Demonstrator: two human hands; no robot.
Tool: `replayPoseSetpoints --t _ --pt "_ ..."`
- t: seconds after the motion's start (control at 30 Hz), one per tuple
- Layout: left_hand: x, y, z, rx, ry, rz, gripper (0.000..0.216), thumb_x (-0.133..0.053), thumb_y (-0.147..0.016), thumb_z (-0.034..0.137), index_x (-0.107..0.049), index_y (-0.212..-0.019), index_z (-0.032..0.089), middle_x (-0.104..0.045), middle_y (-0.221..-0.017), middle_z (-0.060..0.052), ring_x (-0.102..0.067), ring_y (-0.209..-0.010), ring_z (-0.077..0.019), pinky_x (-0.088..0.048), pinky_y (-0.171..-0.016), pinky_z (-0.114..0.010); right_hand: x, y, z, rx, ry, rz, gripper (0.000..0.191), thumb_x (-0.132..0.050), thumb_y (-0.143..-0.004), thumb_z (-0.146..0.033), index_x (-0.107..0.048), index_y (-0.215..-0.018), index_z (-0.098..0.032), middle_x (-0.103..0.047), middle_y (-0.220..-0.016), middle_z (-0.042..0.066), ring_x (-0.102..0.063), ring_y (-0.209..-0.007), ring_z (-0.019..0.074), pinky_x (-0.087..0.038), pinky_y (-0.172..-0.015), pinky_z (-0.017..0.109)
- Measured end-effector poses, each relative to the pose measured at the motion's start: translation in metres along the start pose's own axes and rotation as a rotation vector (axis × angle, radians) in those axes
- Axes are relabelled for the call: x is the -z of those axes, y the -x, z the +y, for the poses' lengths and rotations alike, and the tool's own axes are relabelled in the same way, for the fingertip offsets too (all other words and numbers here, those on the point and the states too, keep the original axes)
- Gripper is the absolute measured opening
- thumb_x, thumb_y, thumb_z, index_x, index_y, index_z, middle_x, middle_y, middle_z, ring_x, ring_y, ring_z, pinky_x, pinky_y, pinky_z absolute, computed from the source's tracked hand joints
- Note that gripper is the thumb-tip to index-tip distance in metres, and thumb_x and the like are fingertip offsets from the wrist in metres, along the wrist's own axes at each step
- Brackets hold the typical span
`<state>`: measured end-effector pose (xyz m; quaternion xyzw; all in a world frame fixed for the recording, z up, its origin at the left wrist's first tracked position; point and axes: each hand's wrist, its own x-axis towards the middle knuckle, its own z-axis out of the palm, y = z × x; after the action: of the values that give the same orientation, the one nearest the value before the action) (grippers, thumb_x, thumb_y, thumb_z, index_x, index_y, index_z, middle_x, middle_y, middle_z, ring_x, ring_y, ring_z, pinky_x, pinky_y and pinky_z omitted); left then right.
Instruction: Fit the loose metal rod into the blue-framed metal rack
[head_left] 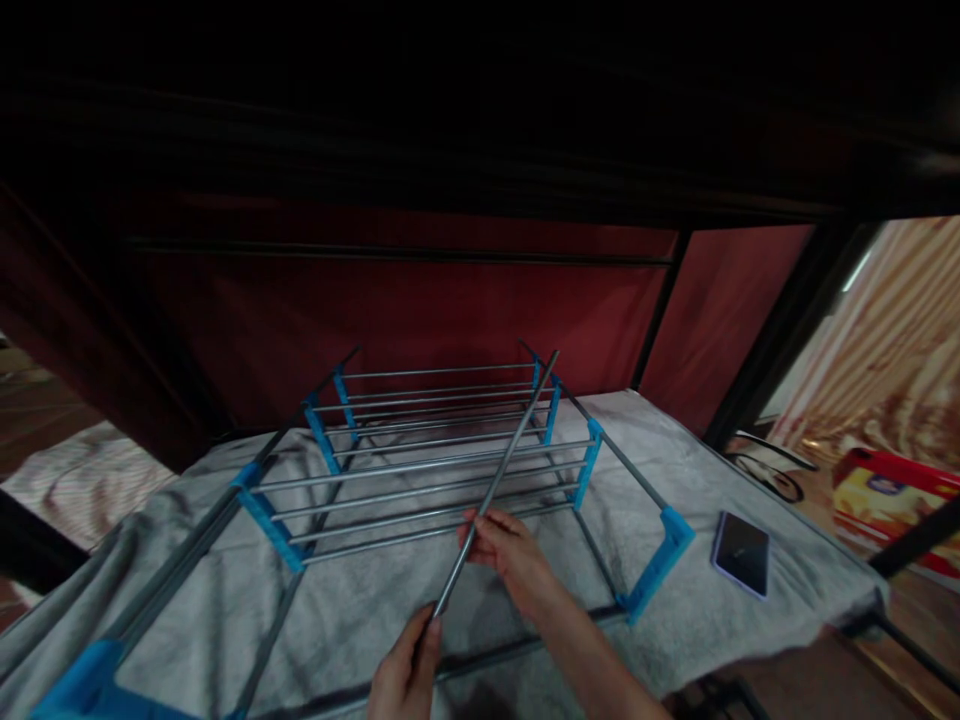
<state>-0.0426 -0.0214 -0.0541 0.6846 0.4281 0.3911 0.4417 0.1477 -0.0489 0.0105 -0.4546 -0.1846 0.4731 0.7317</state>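
A long thin grey metal tube [507,454] runs slantwise up and away from me, over a partly built rack. My left hand [406,668] grips its near end between thumb and fingers. Higher up the tube, my right hand [501,545] pinches it. Under both hands lies the rack, made of grey tubes with blue plastic brackets [271,522]; several crossbars [442,462] join its two sides. At the near right, one blue bracket [660,565] stands with no upper crossbar in it. Another blue bracket [97,685] is partly cut off at the lower left.
The rack rests on a grey cloth-covered bed [675,640]. A phone [741,553] lies on the cloth at right. Behind is a dark red panel [420,310] in a dark frame, with a dark structure overhead. Beyond the right edge sits a red and yellow box [892,505].
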Motion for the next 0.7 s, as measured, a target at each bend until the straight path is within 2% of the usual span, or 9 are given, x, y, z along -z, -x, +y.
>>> replayPoseSetpoints --t 0.1,0.2,0.27,0.37,0.43,0.5,0.6,0.7 --pt "-0.012 0.001 0.006 0.127 0.127 -0.009 0.067 -0.067 -0.084 0.085 -0.084 -0.1 0.023 -0.077 -0.078 -0.006 -0.073 -0.074 -0.0266 -0.064 -0.075 -0.039 -0.008 0.003 0.013 -0.019 0.024 -0.004 0.065 -0.101 -0.054 -0.072 -0.084 -0.093 -0.023 -0.083 -0.091 0.009 -0.076 -0.086 0.0227 -0.063 -0.083 0.039" --pt "-0.024 0.001 0.013 0.18 0.202 -0.01 0.075 -0.068 -0.079 0.089 -0.083 -0.104 0.02 -0.069 -0.07 -0.004 -0.065 -0.067 -0.0238 -0.058 -0.067 -0.037 -0.015 0.0 0.016 0.02 -0.012 0.041 0.065 -0.101 -0.053 -0.07 -0.083 -0.095 -0.024 -0.081 -0.087 0.006 -0.074 -0.082 0.0213 -0.062 -0.083 0.038" --pt "-0.031 -0.001 0.02 0.193 0.232 -0.01 0.078 -0.07 -0.075 0.09 -0.082 -0.107 0.02 -0.069 -0.071 -0.004 -0.065 -0.067 -0.0242 -0.058 -0.068 -0.038 -0.02 -0.004 0.015 0.064 -0.044 0.08 0.064 -0.102 -0.054 -0.068 -0.082 -0.097 -0.025 -0.079 -0.084 0.004 -0.071 -0.079 0.0203 -0.06 -0.081 0.037" --pt "-0.036 -0.006 0.032 0.208 0.288 -0.059 0.078 -0.076 -0.071 0.087 -0.082 -0.109 0.02 -0.076 -0.081 -0.008 -0.072 -0.076 -0.027 -0.062 -0.08 -0.042 -0.024 -0.011 0.008 0.11 -0.059 0.093 0.062 -0.1 -0.058 -0.067 -0.081 -0.099 -0.025 -0.076 -0.081 0.003 -0.068 -0.077 0.0186 -0.057 -0.076 0.035" --pt "-0.034 -0.008 0.038 0.204 0.324 -0.091 0.073 -0.079 -0.072 0.084 -0.082 -0.107 0.021 -0.08 -0.092 -0.011 -0.076 -0.087 -0.0296 -0.063 -0.088 -0.044 -0.024 -0.016 0.0 0.13 -0.052 0.062 0.062 -0.099 -0.06 -0.067 -0.08 -0.102 -0.025 -0.075 -0.08 0.001 -0.065 -0.075 0.0174 -0.055 -0.074 0.033" --pt "-0.029 -0.01 0.041 0.197 0.349 -0.071 0.07 -0.08 -0.073 0.084 -0.083 -0.105 0.022 -0.082 -0.099 -0.013 -0.077 -0.093 -0.0309 -0.063 -0.091 -0.045 -0.023 -0.02 -0.01 0.154 -0.033 0.024 0.063 -0.098 -0.06 -0.067 -0.08 -0.104 -0.025 -0.073 -0.079 0.0 -0.063 -0.073 0.0166 -0.053 -0.072 0.033" --pt "-0.02 -0.016 0.041 0.194 0.357 -0.015 0.071 -0.082 -0.068 0.087 -0.083 -0.097 0.022 -0.082 -0.093 -0.012 -0.077 -0.088 -0.0304 -0.063 -0.084 -0.045 -0.023 -0.025 -0.026 0.193 0.01 0.01 0.061 -0.095 -0.063 -0.067 -0.081 -0.105 -0.025 -0.07 -0.076 -0.002 -0.058 -0.069 0.0148 -0.048 -0.066 0.031" --pt "-0.008 -0.025 0.043 0.19 0.352 0.018 0.071 -0.083 -0.067 0.086 -0.082 -0.094 0.021 -0.08 -0.087 -0.011 -0.075 -0.084 -0.0287 -0.061 -0.078 -0.042 -0.027 -0.024 -0.033 0.207 0.098 0.001 0.057 -0.09 -0.068 -0.07 -0.082 -0.101 -0.025 -0.063 -0.07 -0.004 -0.05 -0.062 0.0126 -0.038 -0.056 0.029"
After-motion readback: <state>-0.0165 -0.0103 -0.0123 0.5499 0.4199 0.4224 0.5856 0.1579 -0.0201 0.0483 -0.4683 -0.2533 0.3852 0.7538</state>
